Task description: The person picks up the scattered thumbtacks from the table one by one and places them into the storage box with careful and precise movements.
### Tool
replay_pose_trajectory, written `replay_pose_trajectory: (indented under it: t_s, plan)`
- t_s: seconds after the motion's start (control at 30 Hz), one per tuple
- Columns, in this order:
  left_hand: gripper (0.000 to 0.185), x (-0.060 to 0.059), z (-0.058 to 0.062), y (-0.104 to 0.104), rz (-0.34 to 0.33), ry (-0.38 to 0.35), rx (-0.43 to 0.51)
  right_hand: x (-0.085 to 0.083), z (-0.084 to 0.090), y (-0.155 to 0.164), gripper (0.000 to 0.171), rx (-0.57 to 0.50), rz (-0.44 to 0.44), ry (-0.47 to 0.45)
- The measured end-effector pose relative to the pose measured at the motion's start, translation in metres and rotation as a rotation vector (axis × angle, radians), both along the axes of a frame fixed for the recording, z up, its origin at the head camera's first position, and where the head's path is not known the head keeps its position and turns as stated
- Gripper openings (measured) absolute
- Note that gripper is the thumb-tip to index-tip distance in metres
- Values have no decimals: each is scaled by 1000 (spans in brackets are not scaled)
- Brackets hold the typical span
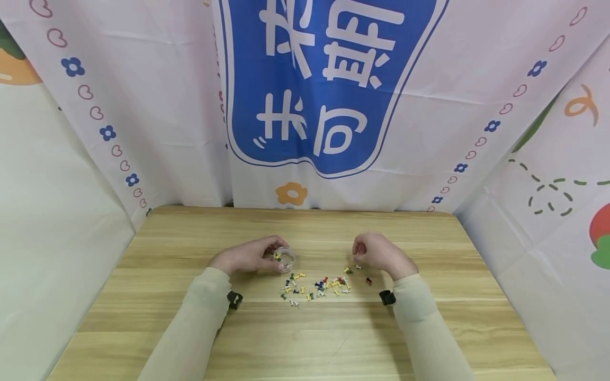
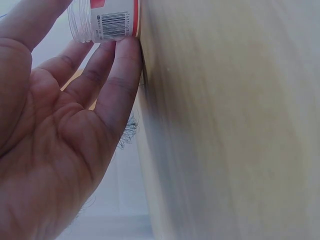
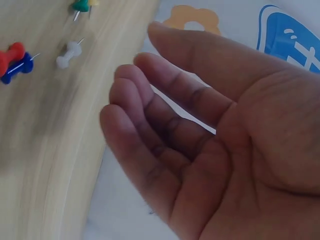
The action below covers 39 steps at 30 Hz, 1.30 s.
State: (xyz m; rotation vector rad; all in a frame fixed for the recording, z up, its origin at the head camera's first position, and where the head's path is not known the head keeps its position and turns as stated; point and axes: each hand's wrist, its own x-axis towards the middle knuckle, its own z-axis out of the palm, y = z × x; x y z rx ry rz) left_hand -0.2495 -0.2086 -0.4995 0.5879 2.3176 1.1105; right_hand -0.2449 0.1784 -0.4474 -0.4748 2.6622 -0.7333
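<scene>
My left hand (image 1: 252, 255) grips a small clear round jar (image 1: 292, 263) between thumb and fingers. A few push pins, one of them yellow, are inside it. In the left wrist view the jar (image 2: 112, 20) shows a threaded rim and a red-and-white barcode label. Over the table to the right, my right hand (image 1: 376, 251) hovers with loosely bent fingers. Nothing shows between thumb and fingers of the right hand (image 3: 215, 115) in its wrist view. Nearest to it lies a white push pin (image 3: 69, 54), with a green push pin (image 3: 80, 6) and a red push pin (image 3: 11, 56) around.
Several loose push pins (image 1: 327, 286) in yellow, white, blue, green and red lie scattered between the hands on the wooden table (image 1: 286, 344). A dark red push pin (image 1: 369, 281) lies apart at the right. Behind the table hangs a printed cloth (image 1: 190, 174).
</scene>
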Motion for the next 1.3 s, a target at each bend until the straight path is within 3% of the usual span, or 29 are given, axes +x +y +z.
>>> replay_pose_trajectory:
  t_s: [0.27, 0.67, 1.3]
  plan:
    - [52, 0, 0, 0, -2, 5, 0, 1, -5, 3, 10, 59, -13, -90]
    - [53, 0, 0, 1, 0, 8, -9, 0, -14, 2, 16, 66, -12, -126]
    - [52, 2, 3, 0, -1, 10, -13, -2, -23, -1, 19, 52, -23, -96]
